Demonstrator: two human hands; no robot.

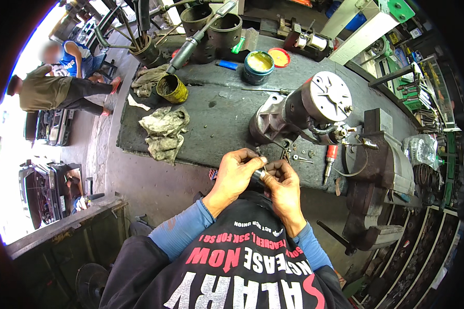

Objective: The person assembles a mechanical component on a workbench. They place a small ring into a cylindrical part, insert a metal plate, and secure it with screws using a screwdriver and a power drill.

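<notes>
In front of my chest, at the bench's near edge, my left hand (234, 174) and my right hand (285, 191) meet with fingers pinched together. Between them is a small dark piece, mostly covered by the fingers, and I cannot make out its kind. Just beyond my hands stands a starter motor (305, 105) with a silver end cap and a cast metal nose. Small nuts and washers (295, 156) lie beside it, near my right hand. A red-handled screwdriver (330, 160) rests farther right.
A bench vise (381, 165) takes up the right edge. Dirty rags (164, 131), a yellow can (172, 89), a grease tub (258, 72) and its red lid (280, 57) lie on the dark bench (211, 131). Metal cylinders (224, 31) stand behind. Two people (49, 92) are far left.
</notes>
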